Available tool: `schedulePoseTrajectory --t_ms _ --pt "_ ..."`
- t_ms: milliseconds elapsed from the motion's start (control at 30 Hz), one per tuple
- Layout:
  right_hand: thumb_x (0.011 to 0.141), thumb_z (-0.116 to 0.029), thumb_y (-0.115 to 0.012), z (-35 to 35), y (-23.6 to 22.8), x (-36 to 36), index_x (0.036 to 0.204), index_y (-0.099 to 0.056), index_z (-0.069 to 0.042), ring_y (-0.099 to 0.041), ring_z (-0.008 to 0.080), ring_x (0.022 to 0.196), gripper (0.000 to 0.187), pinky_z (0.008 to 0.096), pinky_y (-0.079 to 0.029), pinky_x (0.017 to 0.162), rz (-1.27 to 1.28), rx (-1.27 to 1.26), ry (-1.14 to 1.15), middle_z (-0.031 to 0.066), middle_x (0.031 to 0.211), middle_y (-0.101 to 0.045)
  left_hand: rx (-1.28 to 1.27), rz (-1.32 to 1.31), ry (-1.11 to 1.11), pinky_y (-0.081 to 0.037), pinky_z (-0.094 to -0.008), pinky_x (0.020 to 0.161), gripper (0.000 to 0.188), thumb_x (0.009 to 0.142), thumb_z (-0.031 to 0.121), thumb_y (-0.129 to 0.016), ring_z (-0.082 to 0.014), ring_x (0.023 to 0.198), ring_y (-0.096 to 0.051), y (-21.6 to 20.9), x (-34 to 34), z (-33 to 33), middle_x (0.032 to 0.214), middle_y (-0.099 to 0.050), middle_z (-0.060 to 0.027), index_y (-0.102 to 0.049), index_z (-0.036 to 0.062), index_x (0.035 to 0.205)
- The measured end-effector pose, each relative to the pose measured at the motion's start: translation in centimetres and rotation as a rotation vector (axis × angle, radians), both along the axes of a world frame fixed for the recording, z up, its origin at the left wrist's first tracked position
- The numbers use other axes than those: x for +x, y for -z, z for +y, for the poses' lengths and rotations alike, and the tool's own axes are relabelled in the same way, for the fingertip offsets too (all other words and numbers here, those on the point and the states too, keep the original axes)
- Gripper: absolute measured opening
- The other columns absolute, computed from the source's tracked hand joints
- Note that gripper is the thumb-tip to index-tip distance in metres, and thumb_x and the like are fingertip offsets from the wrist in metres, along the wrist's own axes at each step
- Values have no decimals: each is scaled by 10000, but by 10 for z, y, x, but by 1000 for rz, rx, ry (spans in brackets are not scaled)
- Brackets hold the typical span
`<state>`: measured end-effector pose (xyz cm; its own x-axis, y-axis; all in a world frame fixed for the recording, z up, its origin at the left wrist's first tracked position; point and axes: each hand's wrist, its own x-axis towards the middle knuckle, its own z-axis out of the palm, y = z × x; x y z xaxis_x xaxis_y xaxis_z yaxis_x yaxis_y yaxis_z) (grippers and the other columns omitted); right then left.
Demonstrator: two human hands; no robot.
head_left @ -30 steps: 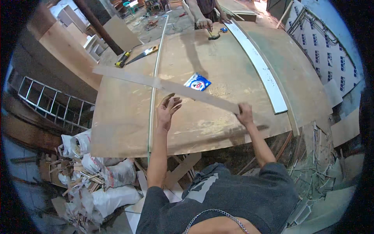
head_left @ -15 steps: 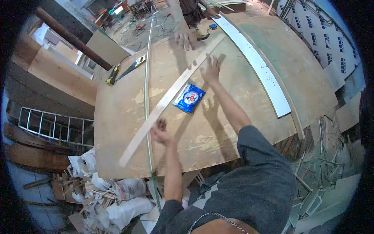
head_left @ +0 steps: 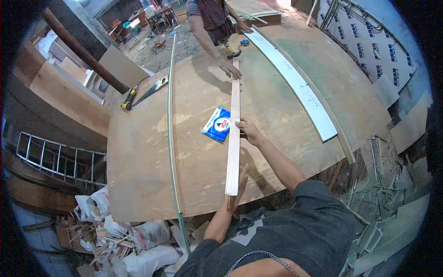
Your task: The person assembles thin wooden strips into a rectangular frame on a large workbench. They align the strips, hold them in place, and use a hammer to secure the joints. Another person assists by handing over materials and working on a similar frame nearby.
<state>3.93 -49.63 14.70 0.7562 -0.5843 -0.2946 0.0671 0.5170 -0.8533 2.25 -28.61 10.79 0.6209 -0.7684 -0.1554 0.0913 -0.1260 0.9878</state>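
A pale, narrow wooden strip point(head_left: 234, 106) points away from me, its near end by the table's front edge. Closed on the strip's right edge, midway along, is my right hand point(head_left: 249, 132), thumb near the top face. My left hand point(head_left: 240, 184) is beneath the near end, partly covered by the strip; its fingers run up along the underside and right edge and seem to hold it. A co-worker's hand point(head_left: 230, 70) rests at the far end. Just left of the strip, partly under its edge, lies a blue and white plastic packet point(head_left: 217, 124).
On the large plywood table point(head_left: 138, 161) lie a long thin strip point(head_left: 170, 115), a handsaw point(head_left: 150, 93), a yellow-black tool point(head_left: 129, 99), a white curved board point(head_left: 300, 87), a blue tape measure point(head_left: 244, 42) and a hammer point(head_left: 234, 54). White sacks point(head_left: 147, 235) and wood scraps fill the floor at left.
The wooden strip has swung from a diagonal to nearly straight away from me. My left hand went right and under its near end; my right hand came nearer. The co-worker's hand met the far end.
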Motion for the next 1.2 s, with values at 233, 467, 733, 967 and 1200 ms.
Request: schedulePoseTrajectory --t_ms 233,467,733,967,1200 --pt "917 -314 -511 21 3 16 1133 -537 -114 -586 143 695 296 307 -496 633 -40 55 87 32 882 -611 -20 -641 35 -468 -355 561 242 832 161 -640 -262 613 -582 144 2 120 691 -589 -134 -557 55 1033" --pt "923 -323 -514 56 -13 -13 1040 -551 -95 -564 129 616 259 287 -495 580 -54 -12 268 34 746 -589 236 -751 134 -473 -433 797 418 829 228 -624 -331 967 -584 51 2 152 1030 -602 -185 -520 32 1183" --pt "872 -244 -620 197 63 -174 723 -606 4 -502 96 503 289 277 -414 503 517 -730 558 26 557 -540 8 -847 145 -388 -444 984 527 787 215 -626 -398 1148 -460 77 5 184 1229 -494 -229 -475 6 1247" --pt "871 -405 -537 357 184 -398 751 -584 32 -554 327 615 455 410 -422 583 1166 -784 343 196 653 -557 -85 -998 131 -384 -463 986 428 779 166 -622 -384 1124 -478 75 0 180 1186 -507 -220 -522 -26 1148" --pt "889 -464 -489 440 258 -513 778 -616 52 -573 400 681 543 432 -447 658 1521 -311 -119 245 707 -587 62 -933 73 -425 -430 932 377 822 221 -593 -376 1085 -519 79 -8 178 1115 -565 -199 -539 17 1134"
